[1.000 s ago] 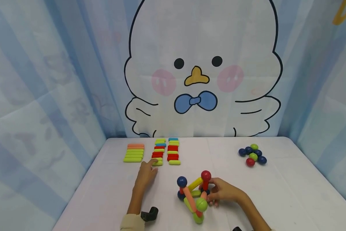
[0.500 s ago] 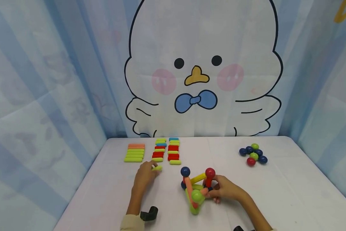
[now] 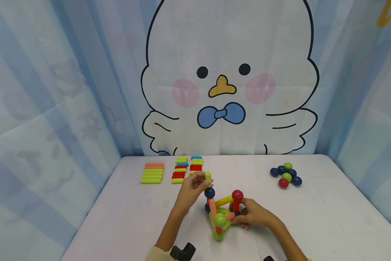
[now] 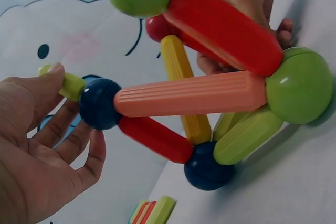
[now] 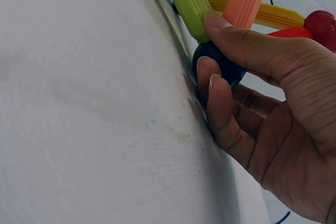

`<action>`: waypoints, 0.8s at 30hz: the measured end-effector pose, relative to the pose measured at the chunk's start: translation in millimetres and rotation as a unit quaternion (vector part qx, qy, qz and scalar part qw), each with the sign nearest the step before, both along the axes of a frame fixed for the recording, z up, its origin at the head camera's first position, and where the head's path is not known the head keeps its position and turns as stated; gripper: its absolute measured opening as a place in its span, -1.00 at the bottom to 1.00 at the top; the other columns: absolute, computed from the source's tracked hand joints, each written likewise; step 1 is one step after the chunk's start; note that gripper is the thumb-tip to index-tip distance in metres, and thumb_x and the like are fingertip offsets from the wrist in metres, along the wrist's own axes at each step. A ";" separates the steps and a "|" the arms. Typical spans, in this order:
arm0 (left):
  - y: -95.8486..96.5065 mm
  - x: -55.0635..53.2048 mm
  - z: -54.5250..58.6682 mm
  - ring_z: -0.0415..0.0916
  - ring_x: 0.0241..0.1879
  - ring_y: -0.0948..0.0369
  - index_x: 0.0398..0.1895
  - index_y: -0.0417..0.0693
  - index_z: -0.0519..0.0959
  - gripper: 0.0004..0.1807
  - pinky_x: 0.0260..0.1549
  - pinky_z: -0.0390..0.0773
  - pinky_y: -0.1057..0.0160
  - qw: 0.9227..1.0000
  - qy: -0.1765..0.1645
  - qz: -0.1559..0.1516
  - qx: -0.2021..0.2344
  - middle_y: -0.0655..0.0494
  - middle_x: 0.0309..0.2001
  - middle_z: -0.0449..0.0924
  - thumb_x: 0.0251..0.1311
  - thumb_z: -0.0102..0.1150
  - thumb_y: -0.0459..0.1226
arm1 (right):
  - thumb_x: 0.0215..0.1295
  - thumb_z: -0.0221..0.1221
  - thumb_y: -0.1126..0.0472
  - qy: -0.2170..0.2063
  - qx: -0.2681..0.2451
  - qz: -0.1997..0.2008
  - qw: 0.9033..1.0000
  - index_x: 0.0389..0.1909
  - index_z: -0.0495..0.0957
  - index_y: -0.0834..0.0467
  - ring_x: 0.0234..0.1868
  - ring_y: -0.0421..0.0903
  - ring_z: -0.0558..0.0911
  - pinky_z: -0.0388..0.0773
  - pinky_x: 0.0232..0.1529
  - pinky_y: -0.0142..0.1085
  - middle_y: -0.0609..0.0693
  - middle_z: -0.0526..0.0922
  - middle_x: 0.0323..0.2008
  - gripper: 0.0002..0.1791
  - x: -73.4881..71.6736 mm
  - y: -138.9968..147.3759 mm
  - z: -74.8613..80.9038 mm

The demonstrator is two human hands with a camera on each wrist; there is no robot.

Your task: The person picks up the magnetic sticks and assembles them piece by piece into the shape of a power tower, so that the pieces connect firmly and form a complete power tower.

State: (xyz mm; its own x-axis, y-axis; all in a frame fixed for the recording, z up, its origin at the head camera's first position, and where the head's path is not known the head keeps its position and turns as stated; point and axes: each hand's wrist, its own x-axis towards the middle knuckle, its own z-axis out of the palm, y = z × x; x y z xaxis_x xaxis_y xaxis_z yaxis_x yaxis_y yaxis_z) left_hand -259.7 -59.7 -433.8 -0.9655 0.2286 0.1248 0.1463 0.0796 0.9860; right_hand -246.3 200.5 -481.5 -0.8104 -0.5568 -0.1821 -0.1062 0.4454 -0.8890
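Between both hands stands a frame of magnetic rods and balls, with an orange rod (image 3: 213, 208) slanting down its left side. My left hand (image 3: 189, 194) pinches a short lime-green magnetic rod (image 3: 208, 176) upright over the frame's upper dark blue ball (image 3: 209, 193). In the left wrist view the green rod (image 4: 72, 86) meets that blue ball (image 4: 100, 104). My right hand (image 3: 255, 214) grips the frame's right lower corner. Seen from the right wrist, thumb and fingers close round a lower dark blue ball (image 5: 226, 65), the thumb against the rods joined there.
Long green and orange rods (image 3: 152, 174) lie stacked at the back left. Beside them are two columns of short rods (image 3: 180, 169), green, red and blue, the right one partly behind my left hand. Loose balls (image 3: 286, 177) cluster at the back right of the white table (image 3: 313, 217).
My left hand has taken the green rod from the near end of a short-rod column and carried it right, onto the blue ball. The frame, held by my right hand, has shifted and turned slightly.
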 end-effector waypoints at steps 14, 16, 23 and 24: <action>17.3 5.0 -8.1 0.58 -0.08 0.21 0.28 0.13 0.49 -0.55 -0.08 0.56 0.33 0.986 0.089 -0.041 -0.137 0.11 -0.11 0.66 0.37 0.07 -0.02 | 0.28 0.26 0.06 0.043 -0.020 -0.004 0.999 0.29 0.30 0.29 -0.41 -0.08 0.65 0.66 -0.36 -0.28 0.20 0.57 -0.02 -0.34 -0.7 11.9 10.6; 18.4 5.8 -7.8 0.53 -0.15 0.24 0.29 0.16 0.49 -0.56 -0.14 0.55 0.38 0.980 0.104 -0.057 -0.162 0.13 -0.15 0.62 0.39 0.04 -0.02 | 0.33 0.22 0.10 0.074 -0.042 -0.009 0.996 0.29 0.30 0.29 -0.39 -0.05 0.65 0.66 -0.33 -0.30 0.25 0.55 0.03 -0.39 -1.7 13.0 13.0; 20.6 8.6 -6.7 0.35 -0.24 0.32 0.18 0.21 0.60 -0.64 -0.29 0.48 0.45 0.962 0.129 -0.103 -0.215 0.18 -0.26 0.47 0.37 0.08 -0.02 | 0.41 0.11 0.25 0.147 -0.115 -0.039 0.982 0.15 0.42 0.27 -0.33 0.08 0.66 0.67 -0.33 -0.32 0.30 0.55 0.00 -0.65 -2.4 9.6 18.4; 20.4 9.2 -6.6 0.34 -0.24 0.32 0.16 0.20 0.61 -0.64 -0.30 0.48 0.45 0.963 0.125 -0.107 -0.215 0.18 -0.26 0.45 0.36 0.10 -0.03 | 0.40 0.12 0.25 0.152 -0.115 -0.043 0.981 0.14 0.44 0.26 -0.32 0.04 0.67 0.67 -0.33 -0.31 0.29 0.55 -0.01 -0.66 -2.1 9.1 18.4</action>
